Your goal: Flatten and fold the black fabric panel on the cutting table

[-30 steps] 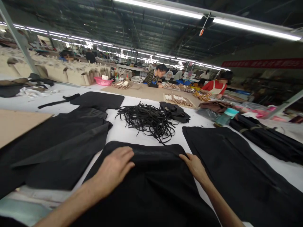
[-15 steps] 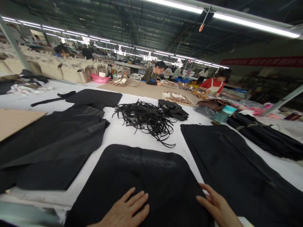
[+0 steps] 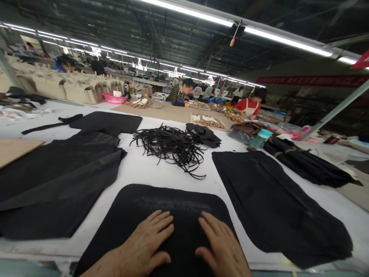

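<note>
A large black fabric panel (image 3: 178, 199) with rounded corners lies flat before me, a pale chalky smear along its far part. My left hand (image 3: 147, 238) rests on it left of the middle, fingers stretched out and thumb apart. On the panel's right side lies my right hand (image 3: 219, 242), also flat with its fingers extended. Neither hand grips anything. Beyond the panel is a tangled heap of thin black strips (image 3: 170, 146). To the right lies a stack of black panels (image 3: 268, 192); to the left, black sheets (image 3: 57, 181) overlap loosely.
All this lies on a white table (image 3: 138, 169). A teal-lidded bottle (image 3: 259, 139) and a bundle of black fabric (image 3: 308, 161) are at the right. A brown board (image 3: 17, 150) sits at the left edge. Co-workers work at a table behind, near a pink basin (image 3: 114, 98).
My right hand has moved from the panel's right edge onto its surface, laid flat. My left hand has slid slightly forward. The camera view has turned a little to the right.
</note>
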The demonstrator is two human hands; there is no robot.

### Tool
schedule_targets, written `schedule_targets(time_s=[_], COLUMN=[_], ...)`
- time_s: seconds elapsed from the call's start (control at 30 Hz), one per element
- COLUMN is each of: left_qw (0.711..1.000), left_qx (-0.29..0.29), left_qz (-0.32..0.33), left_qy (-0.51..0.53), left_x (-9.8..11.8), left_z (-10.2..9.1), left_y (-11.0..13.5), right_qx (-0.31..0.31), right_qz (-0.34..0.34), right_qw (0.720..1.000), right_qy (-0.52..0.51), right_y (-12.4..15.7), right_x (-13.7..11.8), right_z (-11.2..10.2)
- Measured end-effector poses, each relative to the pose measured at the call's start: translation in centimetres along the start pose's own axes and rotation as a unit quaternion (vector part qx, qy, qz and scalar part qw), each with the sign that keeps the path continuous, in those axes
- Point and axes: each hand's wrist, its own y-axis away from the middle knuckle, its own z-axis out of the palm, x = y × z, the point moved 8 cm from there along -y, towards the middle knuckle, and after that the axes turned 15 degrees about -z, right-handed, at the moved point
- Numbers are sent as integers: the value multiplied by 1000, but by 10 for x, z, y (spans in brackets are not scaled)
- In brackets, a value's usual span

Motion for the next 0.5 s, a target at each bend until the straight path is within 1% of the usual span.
schedule_targets(time_s=[0.07, 0.1, 0.13, 0.2, 0.27, 0.33, 0.4, 0.5], left_qw=[999, 998, 998, 996, 992, 991, 992, 993], left_qx=[-41, -54, -62, -80, -100, -105, -88, -42], left_qz=[24, 27, 22, 1, -18, -19, -8, 22], left_qy=[-9, -16, -24, -47, -70, -83, -90, -106], left_x=[-2, -4, -6, -11, -14, -15, -14, -12], left_z=[11, 17, 23, 35, 47, 56, 62, 68], left_y=[4, 8, 11, 19, 24, 28, 31, 38], right_qx=[23, 34, 46, 70, 95, 120, 137, 134], right_qz=[-121, -153, -169, -174, -175, -182, -185, -193], right_qw=[992, 988, 984, 981, 978, 974, 971, 971], right_qy=[-6, 8, 25, 52, 60, 61, 66, 43], right_y=[-16, -18, -17, -13, -7, -3, 0, 6], right_x=[-39, -52, -61, -70, -74, -77, -80, -81], right_z=[15, 22, 28, 32, 29, 24, 21, 26])
